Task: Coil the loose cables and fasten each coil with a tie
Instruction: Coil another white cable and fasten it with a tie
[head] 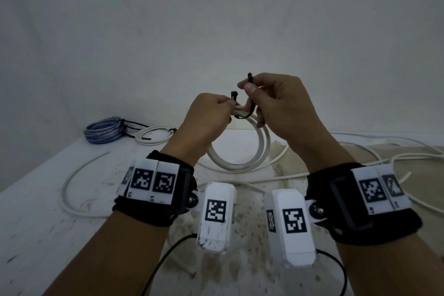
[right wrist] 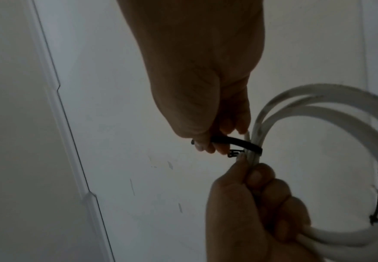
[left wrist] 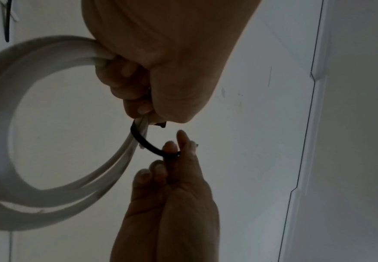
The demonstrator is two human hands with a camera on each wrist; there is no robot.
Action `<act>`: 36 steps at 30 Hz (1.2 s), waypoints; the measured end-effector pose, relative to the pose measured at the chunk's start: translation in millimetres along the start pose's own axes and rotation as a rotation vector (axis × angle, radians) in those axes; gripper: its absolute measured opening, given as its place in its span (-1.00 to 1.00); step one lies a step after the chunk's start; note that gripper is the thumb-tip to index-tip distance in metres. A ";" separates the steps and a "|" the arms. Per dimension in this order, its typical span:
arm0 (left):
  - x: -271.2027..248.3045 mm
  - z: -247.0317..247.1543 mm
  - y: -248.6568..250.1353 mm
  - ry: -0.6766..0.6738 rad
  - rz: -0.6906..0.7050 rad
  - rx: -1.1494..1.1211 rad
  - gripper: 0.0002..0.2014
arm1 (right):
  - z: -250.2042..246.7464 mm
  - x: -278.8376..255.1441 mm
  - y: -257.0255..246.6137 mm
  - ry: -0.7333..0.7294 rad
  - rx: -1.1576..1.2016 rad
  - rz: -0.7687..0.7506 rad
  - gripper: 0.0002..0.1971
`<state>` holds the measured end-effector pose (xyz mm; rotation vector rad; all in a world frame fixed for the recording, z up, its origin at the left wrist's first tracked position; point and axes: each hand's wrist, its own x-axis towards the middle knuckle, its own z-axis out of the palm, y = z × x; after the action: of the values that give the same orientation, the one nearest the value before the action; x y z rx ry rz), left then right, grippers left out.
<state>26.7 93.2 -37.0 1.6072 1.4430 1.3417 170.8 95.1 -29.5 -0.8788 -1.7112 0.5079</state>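
Observation:
A white cable coil [head: 260,149] hangs in the air above the table, held at its top by my left hand [head: 211,113], whose fingers curl round the strands [left wrist: 107,58]. A black zip tie [head: 249,108] loops under the strands beside that grip. Its square head [head: 233,95] sticks up by my left thumb. My right hand [head: 269,98] pinches the tie's tail [right wrist: 219,139] between thumb and fingers. From the left wrist, the black zip tie [left wrist: 147,143] curves from the coil to my right fingers [left wrist: 172,147].
A blue coil [head: 105,130] and a small white coil [head: 153,136], both tied, lie at the table's back left. Loose white cables [head: 72,190] sprawl left and right [head: 384,149] on the table [head: 43,223]. A pale wall [head: 216,19] stands close behind.

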 end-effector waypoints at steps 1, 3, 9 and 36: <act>-0.7 1.0 0.7 -0.008 0.007 0.009 -0.73 | 1.2 0.1 2.3 0.008 -0.076 -0.019 -0.78; -2.0 3.0 1.3 -0.014 0.021 0.042 -0.73 | 3.6 1.7 6.3 -0.003 -0.257 -0.055 -0.65; -3.1 6.9 -0.2 -0.004 0.023 0.132 -0.72 | 5.4 3.6 9.4 -0.002 -0.539 -0.072 -0.62; -1.8 5.3 -4.8 0.007 0.056 0.193 -0.68 | 6.8 -1.3 3.6 0.036 -0.540 -0.075 -0.84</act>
<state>30.1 93.7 -43.5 1.7784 1.5827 1.2724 165.6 97.1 -35.0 -1.1867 -1.8713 -0.0322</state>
